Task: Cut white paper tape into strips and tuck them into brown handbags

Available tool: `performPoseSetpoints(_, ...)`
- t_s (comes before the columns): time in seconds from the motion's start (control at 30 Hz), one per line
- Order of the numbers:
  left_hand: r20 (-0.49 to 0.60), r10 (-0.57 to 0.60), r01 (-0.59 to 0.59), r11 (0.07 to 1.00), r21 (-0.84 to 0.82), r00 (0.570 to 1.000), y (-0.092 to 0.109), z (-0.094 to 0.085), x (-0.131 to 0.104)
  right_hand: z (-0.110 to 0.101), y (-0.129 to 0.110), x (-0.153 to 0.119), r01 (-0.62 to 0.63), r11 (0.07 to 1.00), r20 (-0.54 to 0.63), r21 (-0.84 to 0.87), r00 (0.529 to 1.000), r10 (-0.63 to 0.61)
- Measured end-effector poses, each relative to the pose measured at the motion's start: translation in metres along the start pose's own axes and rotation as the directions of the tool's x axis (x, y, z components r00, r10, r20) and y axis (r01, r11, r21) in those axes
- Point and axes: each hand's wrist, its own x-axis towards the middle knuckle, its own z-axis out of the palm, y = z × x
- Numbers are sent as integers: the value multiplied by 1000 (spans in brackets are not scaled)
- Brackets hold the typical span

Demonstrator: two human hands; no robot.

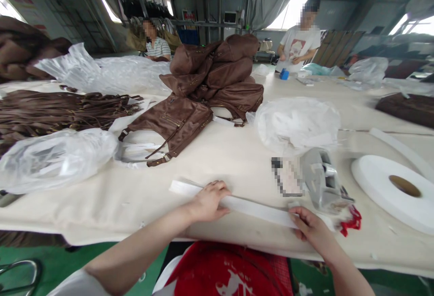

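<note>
A flat white strip [259,209] lies along the front of the cream-covered table, layered at its left end. My left hand [210,201] is closed over its middle-left part, thumb near the lower edge. At the strip's right end, my right hand [307,224] pinches it between thumb and fingers. Right of my right hand stand a grey tape dispenser [320,178] in clear plastic and a large white roll [376,187] with a brown core. A phone-like flat item [288,177], blurred out, rests left of the dispenser.
Brown bags [183,119] are piled at the middle back. Brown straps [61,110] lie at the left, with clear plastic bags [61,156] before them. More clear plastic [298,122] sits right of centre. Two people work beyond the table. A red cloth [352,221] lies near the front edge.
</note>
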Motion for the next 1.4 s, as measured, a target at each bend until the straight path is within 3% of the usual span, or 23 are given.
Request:
performPoseSetpoints(0.17,-15,-15,14,995,-97,1000,-11,7,2,5,-9,-5,26,999,-53,47,998,-24)
performPoseSetpoints(0.27,6,-80,80,989,-125,997,-10,6,7,7,-14,-8,33,998,-72,60,997,-28)
performPoseSetpoints(0.4,111,-207,215,974,-75,972,0,-3,16,7,-10,-11,65,991,-81,119,995,-56)
performPoseSetpoints(0.53,200,-246,262,963,-60,949,4,-12,26,5,-3,-10,27,994,-61,106,998,-21)
performPoseSetpoints(0.7,371,-182,250,958,-143,911,-5,-23,38,2,4,-6,-7,1000,-52,20,999,8)
performPoseSetpoints(0.87,559,-93,278,926,-256,824,-19,-30,58,2,1,-5,-6,998,-67,67,998,10)
performPoseSetpoints(1.07,626,-74,319,903,-288,776,-29,-23,73,1,-6,-16,38,994,-129,105,991,-24)
performPoseSetpoints(1.4,735,-11,383,859,-340,678,-32,-18,71,-1,-13,-28,84,971,-259,226,966,-24)
